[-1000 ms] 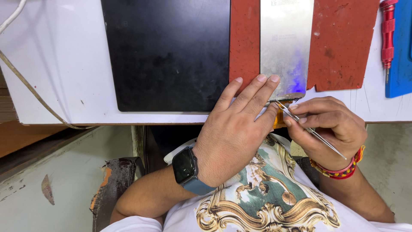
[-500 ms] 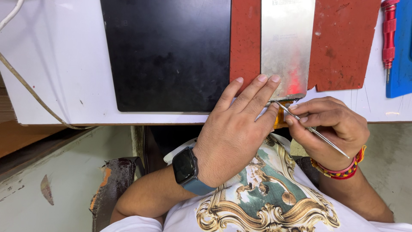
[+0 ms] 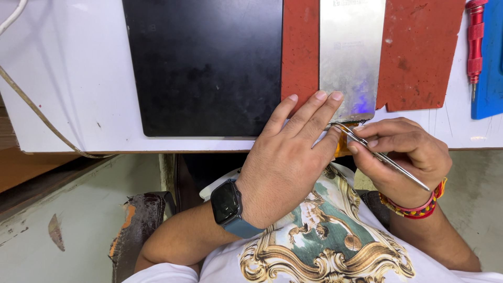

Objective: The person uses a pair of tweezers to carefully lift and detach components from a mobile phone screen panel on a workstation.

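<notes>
Little had shifted since the earlier frames: both hands had stayed at the near edge of the bench, and only the coloured glint on the metal panel had turned from reddish to bluish.

Far left of the grip, a white cable trailed across the white bench top. Nearer in lay a black mat, then a red mat under the metal panel. The left hand, a smartwatch on its wrist, lay flat with its fingertips pressing the panel's lower edge, steadying rather than gripping it. Just right of those fingers, the right hand pinched a pair of metal tweezers, closed around them, the tips aimed at an orange flex strip at the panel's bottom edge. Whether the tips actually held the strip could not be told.

Right of the grip and well apart lay a red screwdriver and a blue tray.

By my judgement the work on the strip was underway, not finished: the strip sat at the panel's edge, tweezers at it.
</notes>
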